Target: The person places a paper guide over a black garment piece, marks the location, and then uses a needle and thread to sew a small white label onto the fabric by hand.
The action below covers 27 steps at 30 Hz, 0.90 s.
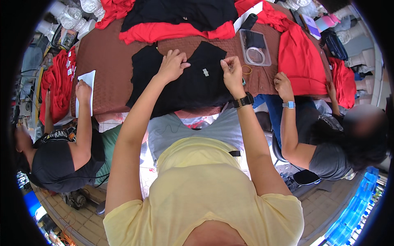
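Note:
A black garment (186,84) lies spread on the brown quilted table (106,65) in front of me, with a small white label (205,72) near its middle. My left hand (172,64) rests flat on the cloth, just left of the label, pressing it down. My right hand (230,70) hovers at the garment's right edge with fingers pinched together, apparently on a needle or thread too small to make out. A black watch sits on my right wrist.
Red and black garments (172,30) are piled at the table's far side. A clear plastic box (255,47) stands right of my hands, red cloth (301,61) beyond it. One seated person's hand (83,91) rests on white paper at left; another person's hand (283,86) touches the table at right.

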Available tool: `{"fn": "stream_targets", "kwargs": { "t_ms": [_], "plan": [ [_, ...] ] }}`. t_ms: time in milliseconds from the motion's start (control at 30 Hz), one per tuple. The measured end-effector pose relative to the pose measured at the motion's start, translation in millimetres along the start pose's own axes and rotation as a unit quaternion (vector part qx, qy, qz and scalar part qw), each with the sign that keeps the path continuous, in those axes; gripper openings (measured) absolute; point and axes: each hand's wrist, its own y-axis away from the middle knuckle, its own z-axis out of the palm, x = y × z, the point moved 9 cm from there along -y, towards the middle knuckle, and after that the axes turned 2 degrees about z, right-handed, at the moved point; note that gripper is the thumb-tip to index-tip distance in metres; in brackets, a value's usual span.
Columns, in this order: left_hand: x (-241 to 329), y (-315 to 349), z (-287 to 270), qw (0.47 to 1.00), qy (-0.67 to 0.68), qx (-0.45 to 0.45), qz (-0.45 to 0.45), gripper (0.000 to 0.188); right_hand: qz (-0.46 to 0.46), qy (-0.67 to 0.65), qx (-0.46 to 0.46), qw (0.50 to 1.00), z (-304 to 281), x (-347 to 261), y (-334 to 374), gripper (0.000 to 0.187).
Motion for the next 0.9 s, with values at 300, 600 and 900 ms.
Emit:
{"fn": "stream_targets", "kwargs": {
  "t_ms": [300, 600, 900],
  "plan": [
    [-48, -58, -146, 0.888, 0.374, 0.266, -0.007, 0.023, -0.132, -0.071, 0.014, 0.989, 25, -122, -92, 0.016],
    [11, -69, -265, 0.811, 0.567, 0.119, 0.082, 0.019, -0.19, -0.183, 0.013, 0.964, 36, -202, -147, 0.016],
    [11, 33, -29, 0.729, 0.656, -0.159, -0.113, 0.037, -0.002, -0.028, -0.063, 0.998, 39, -36, -26, 0.014]
  ]
}}
